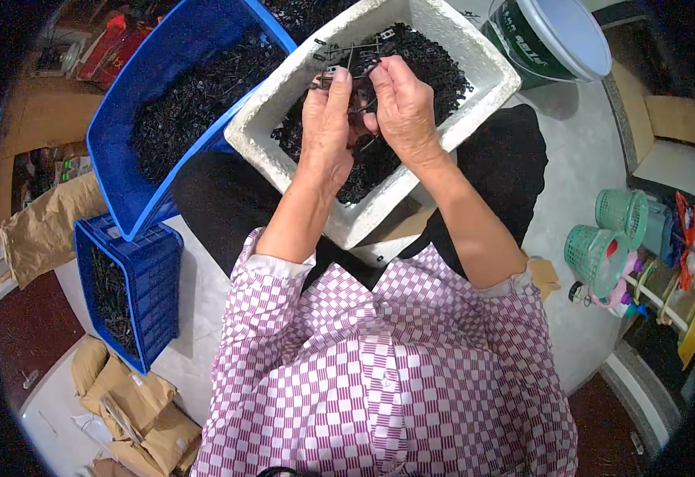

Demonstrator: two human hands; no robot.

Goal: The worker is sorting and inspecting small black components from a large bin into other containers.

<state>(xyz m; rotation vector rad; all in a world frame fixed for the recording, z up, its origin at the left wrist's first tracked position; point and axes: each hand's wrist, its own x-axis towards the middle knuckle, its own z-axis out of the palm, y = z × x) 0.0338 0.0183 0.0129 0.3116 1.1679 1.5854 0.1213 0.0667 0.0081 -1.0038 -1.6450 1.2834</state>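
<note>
Both hands are over a white foam box [268, 111] that holds a heap of small black parts [435, 67]. My left hand [328, 119] is closed, its thumb pressed on a few thin black pieces with small flat ends [335, 52] that stick out past the fingertips. Beside it, my right hand [403, 103] pinches at the same cluster, thumb and forefinger bent together. The exact shape of the pieces between the fingers is partly hidden.
A large blue bin [113, 151] of black parts stands to the left, with a smaller blue crate [161, 278] below it. Brown paper sacks [137, 397] lie at lower left. A green bucket [514, 48] stands at upper right, and green baskets [594, 254] at right.
</note>
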